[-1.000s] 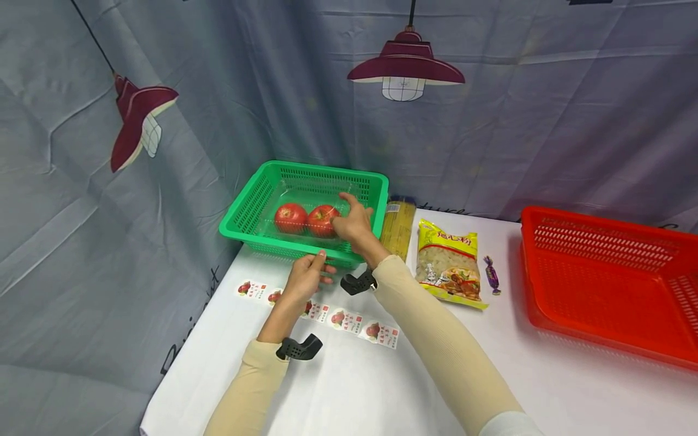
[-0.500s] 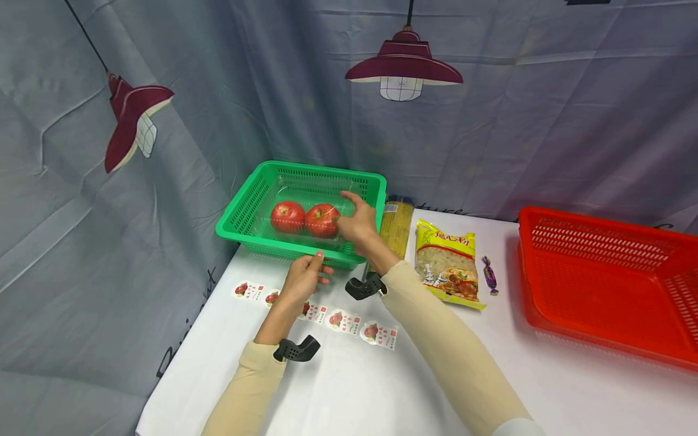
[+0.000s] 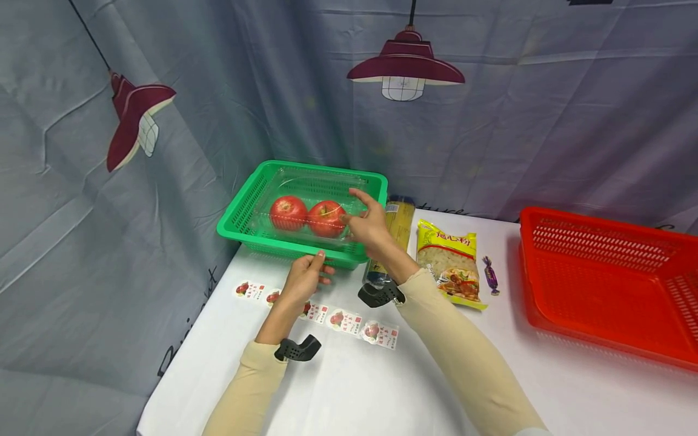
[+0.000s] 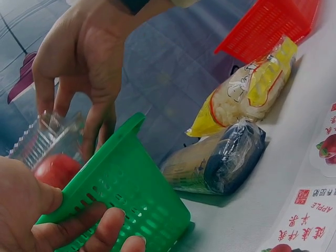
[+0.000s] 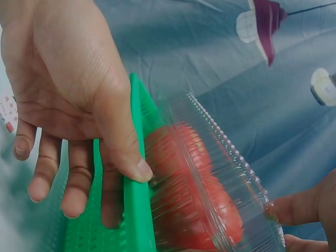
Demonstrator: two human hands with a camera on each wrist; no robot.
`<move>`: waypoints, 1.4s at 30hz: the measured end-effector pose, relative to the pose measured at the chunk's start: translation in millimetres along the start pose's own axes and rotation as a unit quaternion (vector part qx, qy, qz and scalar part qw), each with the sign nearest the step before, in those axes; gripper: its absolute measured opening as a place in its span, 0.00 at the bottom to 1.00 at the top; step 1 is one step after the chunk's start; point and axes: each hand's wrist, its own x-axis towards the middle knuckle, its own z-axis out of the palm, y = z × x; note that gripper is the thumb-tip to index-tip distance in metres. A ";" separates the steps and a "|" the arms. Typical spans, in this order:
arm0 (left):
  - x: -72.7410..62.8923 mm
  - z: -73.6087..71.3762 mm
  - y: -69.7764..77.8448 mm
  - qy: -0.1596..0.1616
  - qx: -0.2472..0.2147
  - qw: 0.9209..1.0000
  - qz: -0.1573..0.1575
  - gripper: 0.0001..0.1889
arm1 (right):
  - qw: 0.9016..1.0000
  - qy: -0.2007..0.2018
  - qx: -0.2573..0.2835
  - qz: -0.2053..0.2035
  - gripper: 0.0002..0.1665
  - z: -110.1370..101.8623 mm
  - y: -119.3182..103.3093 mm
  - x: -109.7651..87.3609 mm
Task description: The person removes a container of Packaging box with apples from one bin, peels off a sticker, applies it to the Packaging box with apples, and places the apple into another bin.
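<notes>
In the head view, a green basket (image 3: 272, 243) stands at the back left of the white table. A clear plastic box (image 5: 231, 149) with a ridged edge holds two red apples (image 3: 288, 213) and lies within the basket's outline, close over its floor. My right hand (image 3: 372, 227) pinches the right end of this box between thumb and fingers. At the basket's front, my left hand (image 3: 305, 274) grips the rim, with the thumb on top and the fingers spread beneath, as the left wrist view also shows. Apple-printed labels (image 3: 345, 321) lie in a row below the left hand.
Right of the basket lies a long plastic-wrapped pack (image 3: 400, 224), then a yellow food bag (image 3: 448, 260) and a purple wrapped candy (image 3: 491, 275). A red basket (image 3: 605, 297) stands at the right. Behind the table hangs a grey curtain (image 3: 491, 139) with printed lamps.
My right hand has shifted to the right, and the box with the apples appears slightly raised, its far edge higher in view. The left hand has stayed at the basket's front rim.
</notes>
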 end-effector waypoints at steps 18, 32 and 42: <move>-1.0 0.8 -0.6 -0.005 0.002 1.000 0.002 0.25 | 1.000 -0.018 0.007 -0.010 0.37 -30.7 -14.4 -26.4; 0.3 -1.4 0.3 -0.010 0.008 1.000 -0.002 0.24 | 0.998 -0.014 0.054 -0.028 0.38 -60.2 -19.6 -50.1; 0.2 -1.3 0.9 -0.012 0.011 1.000 -0.006 0.26 | 0.998 -0.007 0.039 -0.047 0.38 -93.1 -13.7 -77.7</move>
